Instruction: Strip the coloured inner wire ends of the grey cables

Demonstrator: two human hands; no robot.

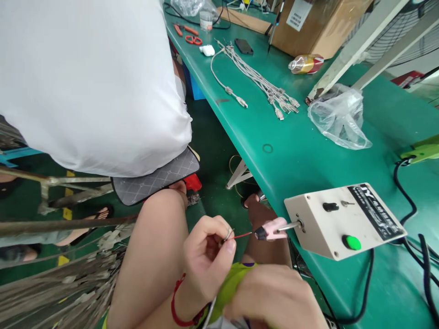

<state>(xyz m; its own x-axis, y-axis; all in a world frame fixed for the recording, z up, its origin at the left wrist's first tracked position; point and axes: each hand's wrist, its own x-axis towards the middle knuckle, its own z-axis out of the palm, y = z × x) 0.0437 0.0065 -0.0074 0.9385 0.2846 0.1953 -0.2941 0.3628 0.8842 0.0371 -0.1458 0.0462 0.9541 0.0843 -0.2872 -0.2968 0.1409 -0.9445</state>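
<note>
Thumb and fingers of my left hand are pinched on the stripped end of a grey cable, whose length shows below the wrist. A thin red wire from that end runs to a pink and black clip. The clip sits on the metal shaft of a beige machine box with a green button. My right hand is low over my lap, blurred, back side up; its fingers are mostly hidden.
Several grey USB cables lie on the green table. Near them are a plastic bag, a bottle, a black phone-like object and red-handled scissors. A person in a white shirt sits close ahead.
</note>
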